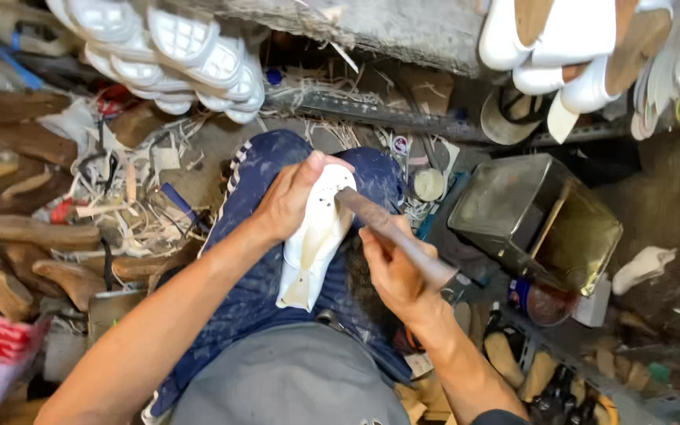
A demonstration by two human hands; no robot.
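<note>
Left hand (289,197) clamped over the top of a white shoe piece (312,244), fingers curled round its upper end, pressing it down against the knee in dark blue trousers (253,260). Right hand (391,264) closed in a fist about the worn wooden handle of a tool (391,232), thumb along the shaft, the far end of the tool meeting the white shoe piece just beside the left thumb. Working end hidden at the contact, so impossible to tell whether blade, rasp or hammer face.

To do this step well, probably: keep the piece pinned firmly on the thigh so that no slip follows each stroke; hold the left fingertips back from the tool's end; work with short, controlled strokes rather than long ones; turn the piece, not the wrist, to reach a fresh edge.

Round about: wooden shoe lasts (17,236) stacked at the left among pale shavings and scraps; white moulded soles (175,47) hanging above; more white shoe parts (560,55) at the upper right; a dented metal tin (537,220) standing open at the right, near the right hand.
</note>
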